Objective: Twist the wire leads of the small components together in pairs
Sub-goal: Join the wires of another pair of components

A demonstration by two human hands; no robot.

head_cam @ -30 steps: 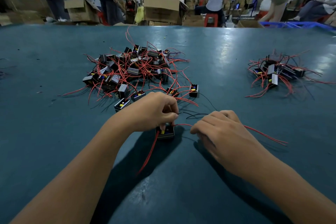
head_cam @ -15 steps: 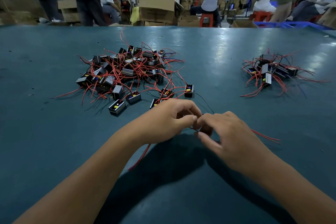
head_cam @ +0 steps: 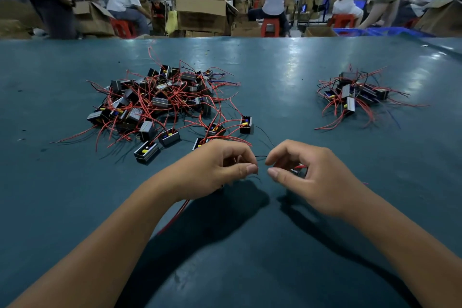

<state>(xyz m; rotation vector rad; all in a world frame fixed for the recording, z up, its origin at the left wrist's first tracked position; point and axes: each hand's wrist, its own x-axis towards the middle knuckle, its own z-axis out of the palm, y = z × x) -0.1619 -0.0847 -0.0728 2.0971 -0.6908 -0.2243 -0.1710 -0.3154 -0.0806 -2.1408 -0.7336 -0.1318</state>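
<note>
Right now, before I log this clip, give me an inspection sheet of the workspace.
Surface: dark teal table, glossy glare patches.
Job's things: large pile of components left of centre; smaller pile at right.
Clutter: stray components at the large pile's near edge.
Grippers: left hand and right hand each pinch a thin black lead stretched between them.
Cables: one red wire trails under the left wrist.
Surroundings: cardboard boxes, red stools, seated workers behind.
</note>
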